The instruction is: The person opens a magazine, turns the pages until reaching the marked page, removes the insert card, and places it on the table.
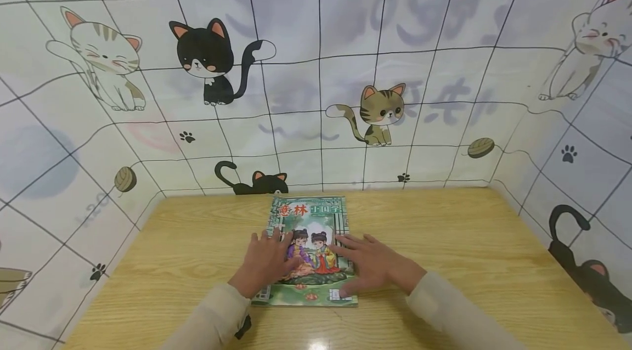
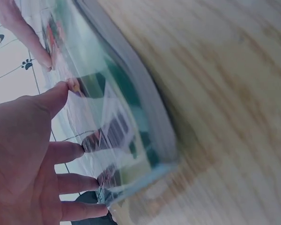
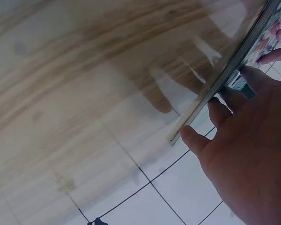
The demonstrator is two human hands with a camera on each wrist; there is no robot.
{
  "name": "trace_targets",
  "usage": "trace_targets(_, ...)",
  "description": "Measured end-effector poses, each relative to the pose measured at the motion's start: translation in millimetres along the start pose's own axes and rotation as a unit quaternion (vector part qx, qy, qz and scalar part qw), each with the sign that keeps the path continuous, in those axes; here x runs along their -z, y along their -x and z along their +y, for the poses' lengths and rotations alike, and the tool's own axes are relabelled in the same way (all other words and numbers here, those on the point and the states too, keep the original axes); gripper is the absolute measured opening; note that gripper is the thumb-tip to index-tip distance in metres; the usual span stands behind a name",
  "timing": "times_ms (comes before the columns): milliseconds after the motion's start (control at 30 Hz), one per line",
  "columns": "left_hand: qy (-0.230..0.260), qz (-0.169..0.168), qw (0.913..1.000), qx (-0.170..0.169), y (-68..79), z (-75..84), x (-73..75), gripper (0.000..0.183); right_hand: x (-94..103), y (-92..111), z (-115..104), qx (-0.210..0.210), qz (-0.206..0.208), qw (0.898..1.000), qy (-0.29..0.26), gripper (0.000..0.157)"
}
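Observation:
A magazine point(image 1: 311, 229) lies flat on the table, its green cover showing two cartoon figures in robes below a red and white title. Spread over its left side is my left hand point(image 1: 266, 259), fingers extended and thumb pointing inward. My right hand point(image 1: 372, 265) rests on the right side, fingers reaching across the cover. In the left wrist view the left fingertips point(image 2: 91, 183) touch the glossy cover beside a barcode. The right wrist view has the right hand point(image 3: 248, 136) with its fingertips along the magazine's edge point(image 3: 229, 65). Neither hand curls round it.
The light wooden table point(image 1: 434, 224) extends to both sides of the magazine. Behind and at the sides stands a white gridded wall covering point(image 1: 296, 92) printed with cartoon cats, paw prints and yarn balls.

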State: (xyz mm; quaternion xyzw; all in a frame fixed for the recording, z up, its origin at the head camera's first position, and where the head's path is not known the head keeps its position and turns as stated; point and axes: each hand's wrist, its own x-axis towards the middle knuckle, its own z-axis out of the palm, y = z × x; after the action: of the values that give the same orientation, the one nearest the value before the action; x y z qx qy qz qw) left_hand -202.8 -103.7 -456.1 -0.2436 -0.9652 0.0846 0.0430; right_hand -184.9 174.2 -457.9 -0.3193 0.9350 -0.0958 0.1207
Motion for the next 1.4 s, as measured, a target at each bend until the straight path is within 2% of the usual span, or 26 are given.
trace_targets(167, 0.036, -0.017, 0.9991, -0.018, 2.6, 1.5, 1.4, 0.068, 2.6, 9.3, 7.1, 0.007, 0.002, 1.000, -0.006, 0.098)
trace_targets(300, 0.069, -0.016, 0.9961, -0.052, 4.0, 1.7, 1.8, 0.065, 3.3, 18.2, 16.5, 0.012, 0.003, 1.000, -0.005, 0.099)
trace_targets(467, 0.092, -0.009, 0.9910, -0.097, 4.2, 0.5, 0.4, 0.063, 3.9, 29.1, 29.3, 0.014, 0.008, 1.000, -0.011, 0.100)
trace_targets(633, 0.130, -0.040, 0.9839, -0.116, 3.0, -0.3, -0.6, 0.066, 5.6, 41.2, 40.4, 0.020, 0.018, 0.999, -0.031, 0.100)
trace_targets(733, 0.148, -0.042, 0.9790, -0.134, 2.7, 0.4, -1.1, 0.068, 6.2, 48.8, 45.3, 0.017, 0.020, 0.999, -0.038, 0.100)
trace_targets(1033, 0.152, -0.038, 0.9692, -0.190, 5.4, 8.4, -2.3, 0.081, 9.0, 67.8, 55.3, 0.005, 0.015, 0.998, -0.060, 0.102)
trace_targets(1267, 0.141, -0.043, 0.9679, -0.203, 7.5, 15.8, 1.7, 0.086, 13.5, 80.9, 60.4, 0.016, 0.007, 0.996, -0.092, 0.120)
trace_targets(1400, 0.142, -0.045, 0.9688, -0.198, 7.7, 19.1, 1.3, 0.085, 15.1, 83.8, 62.5, 0.027, 0.011, 0.995, -0.096, 0.123)
